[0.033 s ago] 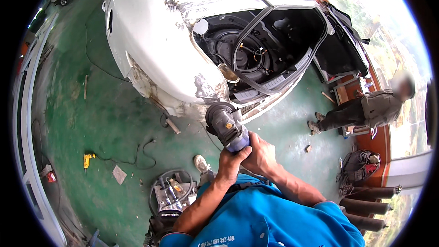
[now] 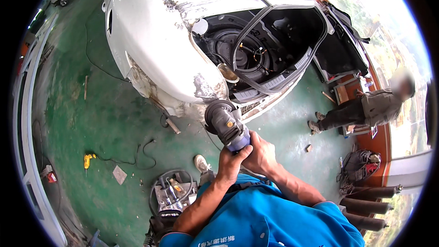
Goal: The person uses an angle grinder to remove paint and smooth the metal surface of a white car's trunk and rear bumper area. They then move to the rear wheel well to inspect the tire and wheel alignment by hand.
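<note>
Both of my hands are wrapped round the body of an angle grinder (image 2: 232,132), which has a dark disc at its head end. My left hand (image 2: 230,164) and my right hand (image 2: 261,154) are closed close together on its rear part, and the grip's end is hidden by them. The disc is at the rear corner of a white car body (image 2: 155,41), just below a scraped patch of paint; whether it touches the metal I cannot tell. To the right of that corner gapes the boot (image 2: 242,59), with a loose black rubber seal (image 2: 261,14) lying across it.
On the green floor at left lie a yellow power drill (image 2: 88,160) with its cord and a flat square piece (image 2: 120,174). Beside my left leg stands a tool cart (image 2: 170,196). Another person (image 2: 375,107) stands at right, near dark gas cylinders (image 2: 368,206) and a cable-filled bag (image 2: 361,167).
</note>
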Available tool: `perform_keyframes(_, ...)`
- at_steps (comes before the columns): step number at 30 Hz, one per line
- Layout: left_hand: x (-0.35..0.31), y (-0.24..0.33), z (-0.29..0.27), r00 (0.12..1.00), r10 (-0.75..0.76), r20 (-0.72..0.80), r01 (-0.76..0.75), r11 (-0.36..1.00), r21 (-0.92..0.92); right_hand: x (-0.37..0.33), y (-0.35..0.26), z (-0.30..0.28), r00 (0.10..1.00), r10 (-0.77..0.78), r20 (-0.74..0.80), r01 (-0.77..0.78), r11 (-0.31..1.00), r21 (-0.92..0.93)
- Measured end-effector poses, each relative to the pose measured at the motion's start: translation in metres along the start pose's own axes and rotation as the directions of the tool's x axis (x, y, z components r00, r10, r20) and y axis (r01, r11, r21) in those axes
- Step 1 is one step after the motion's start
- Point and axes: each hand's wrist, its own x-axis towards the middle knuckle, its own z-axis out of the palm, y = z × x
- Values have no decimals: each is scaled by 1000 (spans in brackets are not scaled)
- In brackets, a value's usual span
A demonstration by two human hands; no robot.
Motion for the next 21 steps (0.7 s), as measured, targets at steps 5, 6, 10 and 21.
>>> perform_keyframes(5,1,-3,15,991,124,52,-132,974,183,5,28,-4,997,20,72,-43,937,347)
perform_keyframes(6,-1,-9,20,994,104,39,-110,969,220,5,32,-10,997,4,83,-39,907,418)
perform_keyframes(10,-2,-17,28,990,100,100,-134,890,435,14,52,-29,968,-5,251,-137,826,546)
perform_keyframes(21,11,6,50,986,165,17,-147,821,551,50,49,-52,881,42,470,-360,704,612)
